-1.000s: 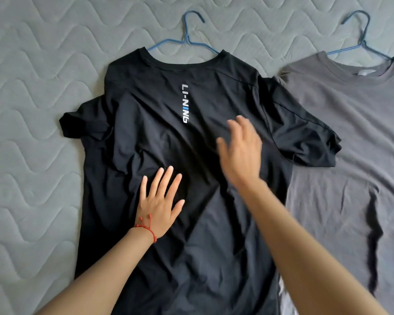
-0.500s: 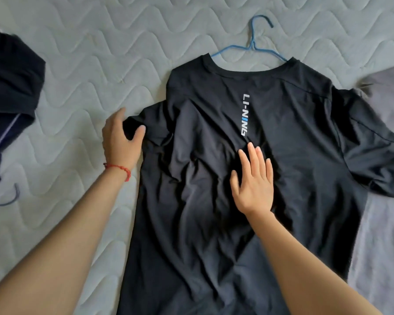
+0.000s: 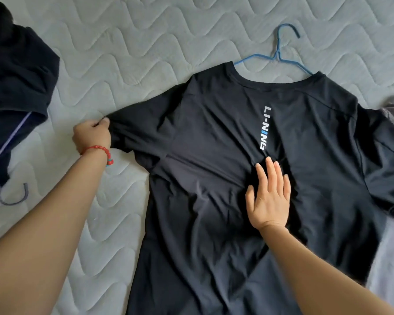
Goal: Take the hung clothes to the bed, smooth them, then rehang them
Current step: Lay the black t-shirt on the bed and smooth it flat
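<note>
The left hand (image 3: 92,135) pinches the sleeve (image 3: 132,135) hem, drawing it left. The right hand (image 3: 270,196) lies flat and open on the shirt (image 3: 214,178) just below its logo (image 3: 264,128), pinning it. The shirt's long axis runs near to far on the bed (image 3: 123,53), hanger (image 3: 280,56) at the far end.

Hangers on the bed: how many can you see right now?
2. A blue wire hanger sticks out of the black T-shirt's collar at top right; a grey hanger hook shows under the dark garment at left. Others may be hidden.
</note>
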Demonstrator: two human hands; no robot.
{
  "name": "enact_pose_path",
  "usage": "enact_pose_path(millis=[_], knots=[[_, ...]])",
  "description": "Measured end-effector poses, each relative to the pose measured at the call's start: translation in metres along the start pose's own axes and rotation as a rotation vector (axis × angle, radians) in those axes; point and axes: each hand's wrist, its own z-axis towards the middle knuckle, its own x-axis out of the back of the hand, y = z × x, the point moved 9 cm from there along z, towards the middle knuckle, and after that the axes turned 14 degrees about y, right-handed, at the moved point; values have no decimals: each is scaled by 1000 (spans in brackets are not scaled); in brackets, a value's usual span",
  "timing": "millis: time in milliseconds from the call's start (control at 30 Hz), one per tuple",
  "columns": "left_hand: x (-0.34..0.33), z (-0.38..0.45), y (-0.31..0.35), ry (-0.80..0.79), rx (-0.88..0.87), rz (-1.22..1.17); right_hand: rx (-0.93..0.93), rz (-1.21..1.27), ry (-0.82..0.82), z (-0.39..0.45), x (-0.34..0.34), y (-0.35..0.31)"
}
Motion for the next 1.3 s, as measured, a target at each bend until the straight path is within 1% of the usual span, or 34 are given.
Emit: enact_pose_path(millis=[33,67,133,200,233,267,333,433,533,567,600,700,767,800,867,900,967,1033,1100,1133,1200,1267,1300], knots=[[4,3,-7,21,15,103,0,-5,-2,0,-1,0],[7,2,-7,29,-15,176,-1,-10,-2,0,-1,-1],[1,-9,8,-14,-172,188,-2,-19,-5,0,-1,0],[-16,-30,29,-115,-395,172,-1,-29,-10,0,-1,0],[-24,-39,36,-157,-475,184,-1,-33,-11,0,-1,0],[-30,-45,40,-188,-513,206,-2,-36,-12,0,-1,0],[-39,-44,45,-236,-491,220,-2,-41,-12,0,-1,0],[-51,-39,51,-398,-422,197,-2,-47,-14,0,-2,0],[-59,-50,66,-571,-496,203,0,-48,-19,0,-3,0],[-56,-50,73,-569,-504,156,1,-47,-19,0,-3,0],[-50,-45,81,-515,-499,93,2,-47,-17,0,-2,0],[-23,-13,100,-201,-490,-48,5,-50,-14,0,-1,0],[-16,6,101,-103,-444,-43,7,-54,-17,-1,-1,0],[-18,16,93,-86,-391,14,8,-54,-18,-1,-2,-1],[-24,28,66,-95,-254,127,7,-54,-18,-1,-2,-1],[-27,27,52,-109,-184,146,6,-54,-18,-1,-2,-1],[-27,17,23,-113,-65,131,6,-55,-15,-1,-1,-1],[-21,2,-4,-76,29,98,8,-54,-11,-1,0,-1],[-16,-16,-22,-84,120,-4,9,-53,-12,-1,-1,-1],[-18,-22,-28,-116,162,-78,9,-52,-13,-1,-1,-1],[-28,-41,-27,-277,241,-266,10,-51,-15,-1,-3,-1],[-36,-61,-19,-466,254,-376,10,-51,-15,-1,-3,-1],[-37,-68,-15,-523,232,-409,8,-52,-16,-1,-3,0]])
